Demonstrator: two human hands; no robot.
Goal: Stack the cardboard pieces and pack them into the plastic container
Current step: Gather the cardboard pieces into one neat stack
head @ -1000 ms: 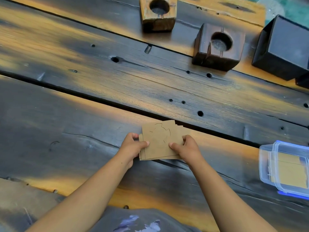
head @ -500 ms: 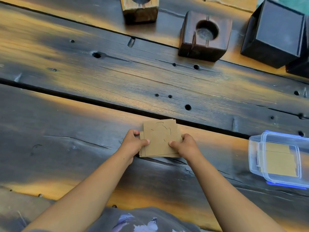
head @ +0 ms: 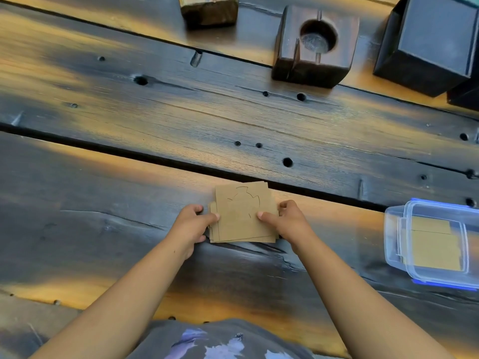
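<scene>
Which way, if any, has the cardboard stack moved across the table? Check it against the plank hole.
Yes, slightly right: the cardboard stack now sits nearer the plank hole and the container.

cardboard stack (head: pixel 242 216): several thin brown squares, loosely piled, edges fanned out at left and bottom, lying flat on the dark plank
top piece: faint curved cut lines on its face
plastic container (head: pixel 396 237): clear, blue-trimmed, at the right edge, well apart from the stack
inside container: flat brown cardboard pieces (head: pixel 431 244), seen through the wall
</scene>
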